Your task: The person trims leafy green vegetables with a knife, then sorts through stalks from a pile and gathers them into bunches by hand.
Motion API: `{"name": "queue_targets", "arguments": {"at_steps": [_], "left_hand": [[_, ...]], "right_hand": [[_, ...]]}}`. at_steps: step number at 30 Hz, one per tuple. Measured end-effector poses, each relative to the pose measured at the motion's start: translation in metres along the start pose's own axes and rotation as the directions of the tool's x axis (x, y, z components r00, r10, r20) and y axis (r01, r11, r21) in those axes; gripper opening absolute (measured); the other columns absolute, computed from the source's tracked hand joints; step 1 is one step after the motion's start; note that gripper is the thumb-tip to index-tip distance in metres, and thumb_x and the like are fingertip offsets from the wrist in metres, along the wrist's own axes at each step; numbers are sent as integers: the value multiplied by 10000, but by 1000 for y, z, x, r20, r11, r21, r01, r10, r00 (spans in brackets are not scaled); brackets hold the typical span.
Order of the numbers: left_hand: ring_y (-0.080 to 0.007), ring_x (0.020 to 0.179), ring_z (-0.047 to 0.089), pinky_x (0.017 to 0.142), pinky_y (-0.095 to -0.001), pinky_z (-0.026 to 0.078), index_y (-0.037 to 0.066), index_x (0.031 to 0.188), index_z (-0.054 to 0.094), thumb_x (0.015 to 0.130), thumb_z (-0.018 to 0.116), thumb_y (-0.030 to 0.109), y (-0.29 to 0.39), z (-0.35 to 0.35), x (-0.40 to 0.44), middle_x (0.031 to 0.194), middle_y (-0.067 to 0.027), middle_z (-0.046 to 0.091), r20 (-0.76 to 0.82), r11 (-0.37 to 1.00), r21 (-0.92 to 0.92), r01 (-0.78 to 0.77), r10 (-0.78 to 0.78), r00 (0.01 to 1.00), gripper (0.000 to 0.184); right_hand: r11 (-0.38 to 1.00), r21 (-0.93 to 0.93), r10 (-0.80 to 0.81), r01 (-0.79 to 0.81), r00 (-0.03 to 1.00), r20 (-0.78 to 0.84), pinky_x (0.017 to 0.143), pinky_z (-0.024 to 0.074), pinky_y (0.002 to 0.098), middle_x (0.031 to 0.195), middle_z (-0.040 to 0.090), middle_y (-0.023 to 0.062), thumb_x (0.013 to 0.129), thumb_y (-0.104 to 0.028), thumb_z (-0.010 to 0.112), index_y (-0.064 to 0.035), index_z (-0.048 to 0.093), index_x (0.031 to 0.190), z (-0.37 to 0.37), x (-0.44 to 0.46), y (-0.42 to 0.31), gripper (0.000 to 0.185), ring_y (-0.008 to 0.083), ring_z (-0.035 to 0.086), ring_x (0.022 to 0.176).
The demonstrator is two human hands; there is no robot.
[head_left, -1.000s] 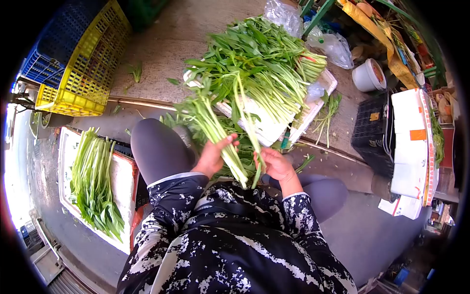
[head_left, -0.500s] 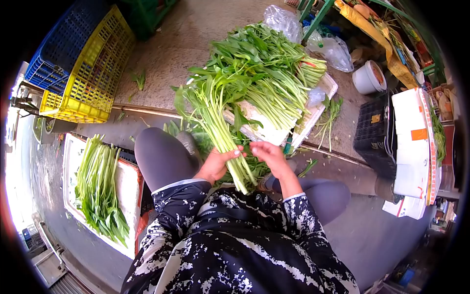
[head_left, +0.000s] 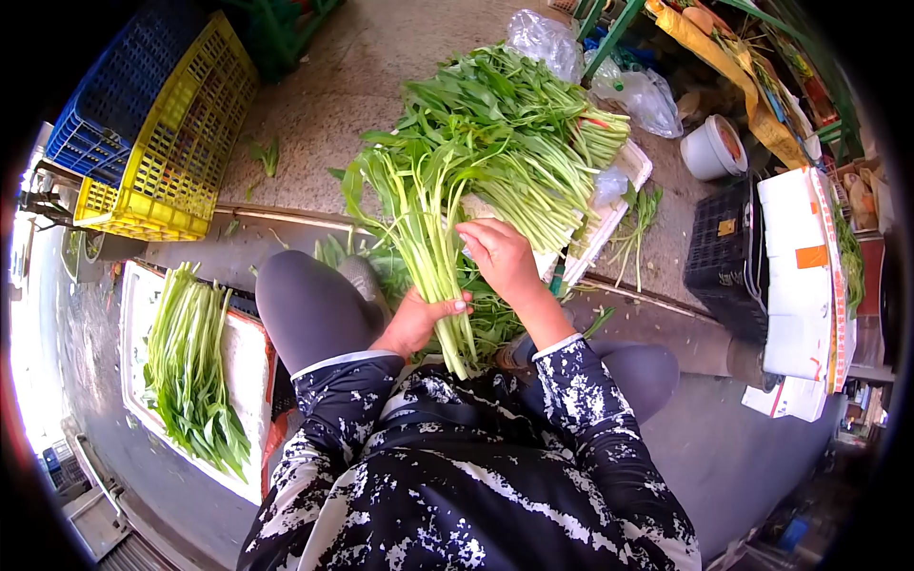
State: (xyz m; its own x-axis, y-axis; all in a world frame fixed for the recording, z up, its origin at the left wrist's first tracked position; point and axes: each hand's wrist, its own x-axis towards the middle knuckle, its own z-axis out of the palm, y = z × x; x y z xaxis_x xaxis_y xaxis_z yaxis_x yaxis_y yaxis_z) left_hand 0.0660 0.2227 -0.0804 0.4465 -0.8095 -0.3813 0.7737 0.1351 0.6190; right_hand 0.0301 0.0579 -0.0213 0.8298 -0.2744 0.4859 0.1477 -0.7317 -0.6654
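My left hand (head_left: 417, 319) is wrapped round the lower stems of a bunch of water spinach (head_left: 430, 252), with the thumb across the front. The cut ends point toward my body and the leaves fan away from me. To the right of the bunch is my right hand (head_left: 503, 262), its fingers drawn together in a pinch beside the upper stems. What lies between those fingertips is too small to make out. Beyond the bunch, a large heap of water spinach (head_left: 495, 119) lies on a white foam tray (head_left: 636, 169). Loose leaves lie below my hands, partly hidden.
On my left, more water spinach (head_left: 190, 381) rests on a white foam box lid (head_left: 249, 357). Blue (head_left: 105, 95) and yellow crates (head_left: 181, 143) stand at the upper left. A white bucket (head_left: 709, 150), black crate (head_left: 725, 252) and white foam box (head_left: 795, 276) are on the right.
My right hand has moved up and away from my body along the bunch, from the lower stems to the upper stems. My left hand keeps its grip, and the bunch stands slightly more upright.
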Motion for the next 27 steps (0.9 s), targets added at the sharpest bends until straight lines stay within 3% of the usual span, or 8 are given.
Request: {"name": "queue_targets", "arguments": {"at_steps": [2,6,8,13,16,22,24,27], "left_hand": [[-186,792,616,750,-340,522,35,992,546,731,647,-55,0,-1,1,860,-82,632,-17,997,83,2,-1,1000,294],[-176,790,616,737,-328,523,31,981,557,730,643,-62,-2,1,3,863,-80,634,-31,994,99,-36,40,999,281],[-162,786,614,732,-314,520,32,971,566,733,640,-63,4,4,4,858,-73,635,-82,987,152,-43,56,995,267],[-153,784,613,728,-298,516,33,964,570,738,637,-61,3,3,-1,856,-68,635,-50,987,160,-11,20,999,253],[-151,784,614,730,-294,516,30,964,571,742,634,-59,3,5,0,861,-71,636,-23,982,186,-10,14,1000,247],[-156,817,620,745,-281,520,14,1011,563,743,620,-84,1,3,2,901,-90,641,-43,972,235,0,10,999,291],[-154,816,620,746,-278,519,11,1008,565,743,618,-86,1,3,2,899,-91,643,-43,967,254,-1,12,999,287],[-152,824,620,747,-273,516,15,1006,568,741,619,-90,0,3,2,898,-90,643,-48,963,270,0,13,999,289]], "right_hand": [[979,-161,-127,126,992,5,616,479,291,830,623,112,775,-23,595,-28,605,951,-1,-1,3,176,217,608,704],[952,-287,77,-106,991,-112,566,476,273,749,608,81,763,-31,608,-24,592,854,2,2,8,92,177,580,599],[900,177,434,-398,856,-282,562,471,271,704,597,84,770,-47,594,-22,582,838,7,2,8,74,164,575,597],[878,300,478,-374,737,-479,568,448,209,701,590,17,821,-70,573,0,593,864,-23,21,24,84,70,530,598],[885,295,412,-361,901,-134,556,432,206,698,572,0,823,-128,613,-22,606,972,-36,25,17,183,60,509,600],[961,61,274,-271,960,-60,536,395,208,658,527,-23,822,-141,616,-78,611,1049,-47,33,6,236,56,459,571],[953,-303,16,4,998,64,554,395,264,630,509,11,790,-137,626,-122,623,1049,-53,39,3,259,133,462,547],[907,-400,-60,134,979,193,618,401,309,639,519,30,780,-140,607,-149,651,954,-57,44,11,180,211,506,602]]}}
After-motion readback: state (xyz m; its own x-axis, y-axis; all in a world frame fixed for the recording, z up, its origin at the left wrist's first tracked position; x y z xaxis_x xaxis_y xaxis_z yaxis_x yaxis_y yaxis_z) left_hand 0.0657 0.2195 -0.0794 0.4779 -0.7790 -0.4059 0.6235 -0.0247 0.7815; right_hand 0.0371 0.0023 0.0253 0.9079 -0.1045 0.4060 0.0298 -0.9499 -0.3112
